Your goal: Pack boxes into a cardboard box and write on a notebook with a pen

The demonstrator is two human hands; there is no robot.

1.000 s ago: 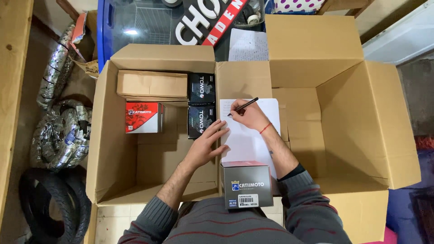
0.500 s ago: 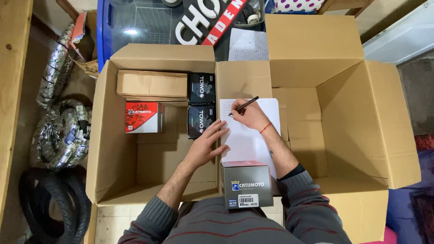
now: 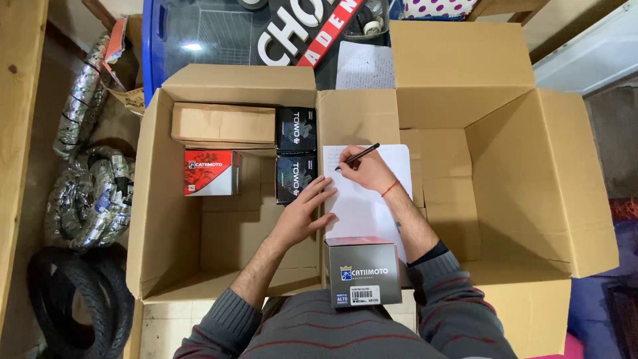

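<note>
The right hand (image 3: pixel 364 171) is grasping a black pen (image 3: pixel 357 156) in a writing grip, its tip touching the upper left part of a white sheet of paper (image 3: pixel 372 199). The sheet is lying across the meeting flaps of 2 open cardboard boxes, which are giving it a flat, firm surface to write on. The left hand (image 3: pixel 307 211) is released, fingers spread flat, with the fingertips pressing the sheet's left edge, seemingly so the paper is not sliding under the pen.

The left cardboard box (image 3: pixel 159 219) is holding a plain brown carton (image 3: pixel 223 123) at the back, a red and white carton (image 3: pixel 212 173) just below it, and 2 black cartons (image 3: pixel 296 154) stacked against the right wall. The right cardboard box (image 3: pixel 531 193) is showing only its bare bottom. A grey carton (image 3: pixel 362 271) is standing on the near flaps, just below the sheet and close to the person's chest, within easy reach.

Compared with the earlier frames, nothing is shifting noticeably: both hands, the pen and every carton are staying where they were.
</note>
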